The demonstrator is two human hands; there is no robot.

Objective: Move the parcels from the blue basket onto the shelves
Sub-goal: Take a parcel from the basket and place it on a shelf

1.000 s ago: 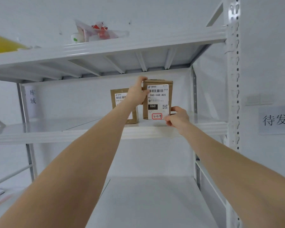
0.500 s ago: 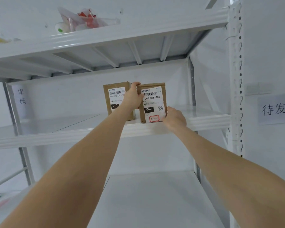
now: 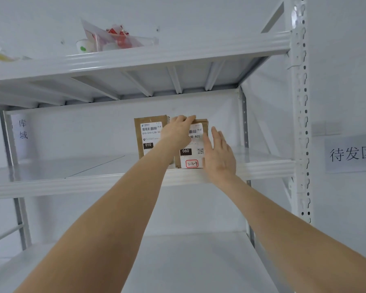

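A brown parcel marked 010 [image 3: 149, 135] stands upright on the middle shelf [image 3: 51, 182]. Just right, the left hand [image 3: 178, 129] grips the 060 parcel's [image 3: 190, 153] top edge; it looks light and stiff. The right hand [image 3: 219, 156] lies flat, released, against its right side.

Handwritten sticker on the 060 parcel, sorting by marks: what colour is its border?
Red, a rounded outline on the white handwritten sticker, head view.
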